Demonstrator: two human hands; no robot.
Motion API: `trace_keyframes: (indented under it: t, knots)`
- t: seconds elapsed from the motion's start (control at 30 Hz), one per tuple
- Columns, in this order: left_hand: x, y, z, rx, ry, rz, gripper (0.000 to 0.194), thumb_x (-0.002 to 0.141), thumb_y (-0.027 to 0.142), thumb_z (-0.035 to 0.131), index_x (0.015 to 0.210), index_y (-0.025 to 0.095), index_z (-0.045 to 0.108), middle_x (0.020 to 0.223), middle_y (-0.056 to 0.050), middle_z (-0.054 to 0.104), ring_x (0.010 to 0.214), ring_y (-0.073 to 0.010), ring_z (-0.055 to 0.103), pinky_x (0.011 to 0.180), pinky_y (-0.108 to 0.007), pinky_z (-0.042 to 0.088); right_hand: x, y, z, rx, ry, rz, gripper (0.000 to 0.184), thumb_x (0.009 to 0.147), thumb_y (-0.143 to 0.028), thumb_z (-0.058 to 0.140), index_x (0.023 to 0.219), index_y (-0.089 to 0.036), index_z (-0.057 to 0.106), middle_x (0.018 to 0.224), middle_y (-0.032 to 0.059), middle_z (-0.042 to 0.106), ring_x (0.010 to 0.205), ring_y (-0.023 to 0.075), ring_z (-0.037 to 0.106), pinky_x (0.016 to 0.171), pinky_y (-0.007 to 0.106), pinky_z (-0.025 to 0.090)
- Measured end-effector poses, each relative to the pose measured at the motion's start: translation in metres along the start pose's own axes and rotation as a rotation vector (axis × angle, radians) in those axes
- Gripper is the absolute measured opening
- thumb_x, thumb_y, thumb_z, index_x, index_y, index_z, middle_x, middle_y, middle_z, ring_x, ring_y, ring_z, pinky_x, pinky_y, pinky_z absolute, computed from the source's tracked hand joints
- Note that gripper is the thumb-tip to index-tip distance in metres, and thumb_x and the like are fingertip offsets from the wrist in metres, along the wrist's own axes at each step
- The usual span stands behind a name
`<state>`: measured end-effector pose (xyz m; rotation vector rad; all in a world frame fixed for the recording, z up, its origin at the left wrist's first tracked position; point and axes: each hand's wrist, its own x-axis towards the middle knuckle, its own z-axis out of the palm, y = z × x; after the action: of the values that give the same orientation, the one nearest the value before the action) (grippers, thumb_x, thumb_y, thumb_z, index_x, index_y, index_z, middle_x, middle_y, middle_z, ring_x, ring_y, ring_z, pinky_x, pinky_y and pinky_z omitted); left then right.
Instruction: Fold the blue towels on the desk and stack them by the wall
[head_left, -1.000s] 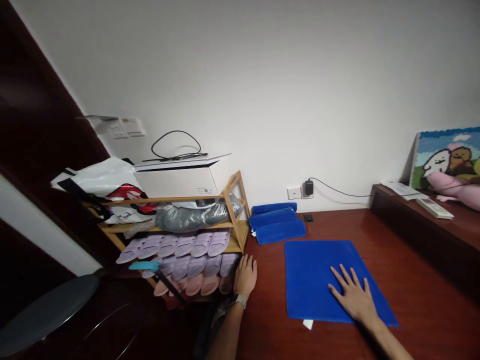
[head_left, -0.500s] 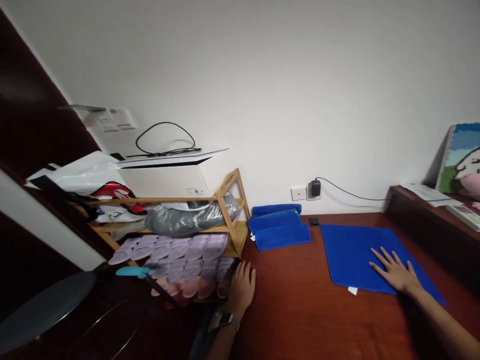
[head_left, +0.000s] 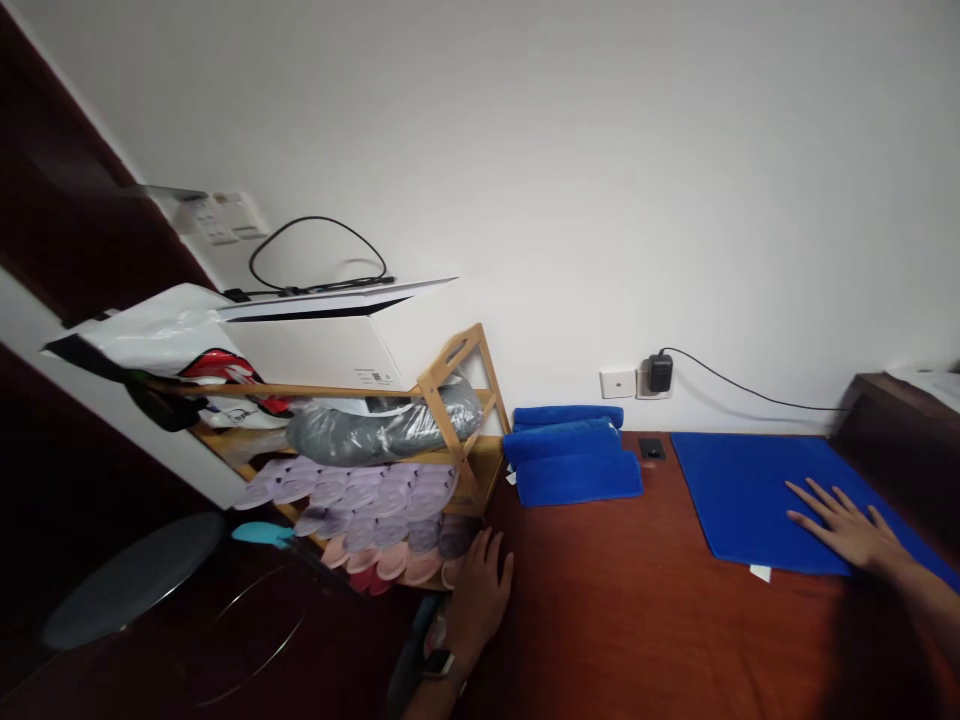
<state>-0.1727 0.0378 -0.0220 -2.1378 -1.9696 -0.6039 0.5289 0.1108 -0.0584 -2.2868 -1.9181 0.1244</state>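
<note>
My right hand (head_left: 851, 530) lies flat on a blue cloth (head_left: 757, 500), its fingers spread. The cloth is spread out on the reddish-brown desk (head_left: 600, 600), and a white tag (head_left: 760, 573) sticks out at its near edge. At the desk's left edge rests my left hand (head_left: 480, 590), fingers stretched out and holding nothing; a watch (head_left: 439, 662) is on that wrist. Several folded blue cloths (head_left: 577, 478) lie in overlapping rows by the wall, beyond my left hand.
A wooden rack (head_left: 457, 450) on the left bears a white box (head_left: 322, 350), a plastic-wrapped grey item (head_left: 375, 432) and rows of slippers (head_left: 375, 490). A black plug adapter (head_left: 660, 373) sits in the wall socket. A dark round stool (head_left: 135, 580) stands lower left.
The view has swung left, so the desk and blue cloths appear further right and the picture at the far right is out of sight. Both hands keep their places.
</note>
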Motion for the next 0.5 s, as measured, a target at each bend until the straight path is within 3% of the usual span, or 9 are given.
trace_keyframes:
  t: [0.1, 0.17, 0.27, 0.37, 0.43, 0.5]
  knots:
    - [-0.001, 0.004, -0.003, 0.016, -0.011, -0.017, 0.046, 0.104, 0.041, 0.038, 0.139, 0.022, 0.060, 0.148, -0.011, 0.059, 0.141, -0.0302, 0.051, 0.115, -0.051, 0.044, 0.005, -0.007, -0.004, -0.009, 0.018, 0.009, 0.086, 0.086, -0.077, 0.030, 0.153, -0.028, 0.052, 0.166, 0.0162, 0.035, 0.150, 0.0428, 0.033, 0.112, 0.067, 0.024]
    - [-0.001, 0.007, -0.006, 0.020, -0.013, -0.015, 0.046, 0.104, 0.041, 0.038, 0.138, 0.020, 0.061, 0.147, -0.012, 0.060, 0.140, -0.0306, 0.052, 0.115, -0.050, 0.044, -0.001, -0.042, -0.016, -0.020, 0.096, -0.037, 0.080, 0.090, -0.067, 0.029, 0.150, -0.021, 0.057, 0.163, 0.0186, 0.040, 0.150, 0.0412, 0.033, 0.116, 0.065, 0.024]
    - [-0.001, 0.011, -0.010, 0.007, -0.024, -0.001, 0.047, 0.104, 0.041, 0.038, 0.137, 0.017, 0.062, 0.147, -0.015, 0.060, 0.140, -0.0303, 0.052, 0.117, -0.048, 0.043, -0.023, -0.146, -0.035, 0.009, 0.178, -0.291, 0.067, 0.094, -0.049, 0.031, 0.142, -0.014, 0.063, 0.156, 0.0207, 0.049, 0.144, 0.0349, 0.044, 0.120, 0.053, 0.030]
    - [-0.002, 0.015, -0.014, -0.011, -0.041, -0.023, 0.045, 0.105, 0.038, 0.038, 0.136, 0.017, 0.062, 0.148, -0.015, 0.059, 0.141, -0.0298, 0.050, 0.117, -0.047, 0.042, -0.048, -0.276, -0.040, 0.092, 0.041, -0.583, 0.061, 0.098, -0.044, 0.031, 0.145, -0.020, 0.060, 0.155, 0.0114, 0.053, 0.140, 0.0272, 0.049, 0.122, 0.042, 0.031]
    - [-0.003, 0.017, -0.015, -0.027, -0.053, -0.053, 0.044, 0.104, 0.037, 0.038, 0.137, 0.018, 0.061, 0.150, -0.014, 0.058, 0.143, -0.0295, 0.049, 0.117, -0.047, 0.042, -0.058, -0.349, -0.033, 0.130, -0.031, -0.595, 0.063, 0.100, -0.048, 0.030, 0.151, -0.020, 0.053, 0.161, 0.0075, 0.046, 0.148, 0.0270, 0.041, 0.126, 0.042, 0.024]
    - [-0.005, 0.018, -0.016, -0.043, -0.064, -0.075, 0.044, 0.104, 0.037, 0.039, 0.138, 0.018, 0.061, 0.151, -0.013, 0.057, 0.143, -0.0293, 0.048, 0.117, -0.047, 0.042, -0.064, -0.399, -0.023, 0.140, -0.078, -0.539, 0.066, 0.101, -0.053, 0.029, 0.155, -0.019, 0.047, 0.164, 0.0065, 0.041, 0.152, 0.0292, 0.034, 0.126, 0.045, 0.022]
